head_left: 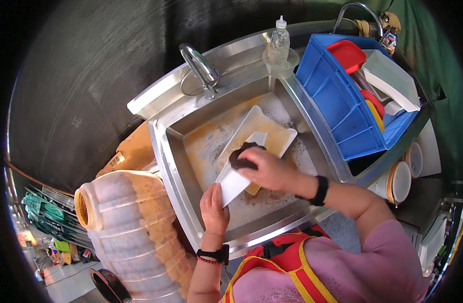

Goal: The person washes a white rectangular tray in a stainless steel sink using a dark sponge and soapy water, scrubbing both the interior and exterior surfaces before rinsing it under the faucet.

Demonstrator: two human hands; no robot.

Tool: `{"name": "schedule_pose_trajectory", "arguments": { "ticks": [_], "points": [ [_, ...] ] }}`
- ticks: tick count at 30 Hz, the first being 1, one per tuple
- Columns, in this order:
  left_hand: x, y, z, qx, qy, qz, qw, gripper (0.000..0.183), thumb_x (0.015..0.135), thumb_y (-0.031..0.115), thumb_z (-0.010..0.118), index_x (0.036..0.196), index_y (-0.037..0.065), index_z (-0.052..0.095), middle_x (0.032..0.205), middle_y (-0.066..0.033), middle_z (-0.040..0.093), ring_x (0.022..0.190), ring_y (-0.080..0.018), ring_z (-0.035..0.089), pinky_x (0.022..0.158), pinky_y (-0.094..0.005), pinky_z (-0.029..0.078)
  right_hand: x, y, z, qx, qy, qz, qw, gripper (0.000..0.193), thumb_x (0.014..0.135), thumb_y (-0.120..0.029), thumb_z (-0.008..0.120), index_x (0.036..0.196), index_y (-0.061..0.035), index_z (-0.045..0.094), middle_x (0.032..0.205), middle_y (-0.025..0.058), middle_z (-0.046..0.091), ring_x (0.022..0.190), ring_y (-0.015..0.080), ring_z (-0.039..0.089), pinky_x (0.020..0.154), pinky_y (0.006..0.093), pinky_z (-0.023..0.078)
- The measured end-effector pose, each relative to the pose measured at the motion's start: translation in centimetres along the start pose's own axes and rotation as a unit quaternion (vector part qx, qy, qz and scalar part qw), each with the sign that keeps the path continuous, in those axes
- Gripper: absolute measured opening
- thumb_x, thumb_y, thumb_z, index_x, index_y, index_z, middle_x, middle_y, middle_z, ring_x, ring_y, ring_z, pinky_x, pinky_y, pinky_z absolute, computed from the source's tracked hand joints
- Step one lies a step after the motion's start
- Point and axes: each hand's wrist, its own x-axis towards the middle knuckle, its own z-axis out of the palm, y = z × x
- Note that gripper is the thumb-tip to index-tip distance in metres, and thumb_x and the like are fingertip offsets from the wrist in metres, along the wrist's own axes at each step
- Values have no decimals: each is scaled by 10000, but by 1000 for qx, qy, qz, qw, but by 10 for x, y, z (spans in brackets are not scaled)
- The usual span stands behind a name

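My left hand (214,209) is closed on the near end of a narrow white plastic dish (234,187), which tilts up over the sink. My right hand (267,169) presses a dark scouring pad (243,154) against the dish's surface; its fingers wrap round the pad and hide part of it. Underneath lies a larger white rectangular tray (257,120) with yellowish liquid on it. Cloudy, foamy water with dark specks surrounds it in the steel sink (177,151).
A chrome faucet (201,65) rises behind the sink. Beside it stands a clear squeeze bottle (279,43). On the right, a blue crate (327,96) holds red, yellow and white plasticware. A large stained plastic barrel (133,222) lies at the left.
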Motion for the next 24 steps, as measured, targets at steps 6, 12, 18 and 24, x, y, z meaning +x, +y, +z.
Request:
{"name": "schedule_pose_trajectory", "arguments": {
  "ticks": [6, 12, 18, 24],
  "points": [
    [13, 15, 8, -54, 0, 10, 998, 575, 590, -4, 654, 1148, 2, 518, 1114, -167, 561, 1030, -332, 529, 917, -421, 396, -7, 45, 50, -4, 47, 32, 998, 243, 846, -211, 610, 991, -28, 540, 960, 163, 570, 897, 345, 566, 765, 393, 467],
    [23, 6, -1, -76, -11, 0, 997, 530, 569, -19, 654, 1088, 8, 555, 1056, -153, 602, 975, -326, 565, 890, -418, 412, 6, 191, 59, -112, 77, 94, 986, 289, 862, -212, 579, 1066, -28, 489, 1059, 174, 531, 959, 361, 536, 824, 409, 451],
    [19, -8, -8, -111, -71, 50, 990, 443, 589, 31, 624, 1031, 62, 616, 1070, -94, 630, 987, -257, 603, 927, -415, 414, 33, 296, 28, -398, -153, 73, 901, 359, 778, -117, 595, 1111, -30, 494, 1119, 180, 514, 1104, 341, 462, 910, 412, 400],
    [18, -16, -26, 19, -152, 53, 987, 392, 698, 83, 582, 1088, 103, 621, 1141, -35, 600, 1141, -237, 515, 1049, -454, 275, 29, 287, 18, -320, -379, 61, 866, 329, 735, -102, 637, 1054, -43, 583, 1052, 161, 605, 1014, 360, 549, 863, 425, 437]
  ]
}}
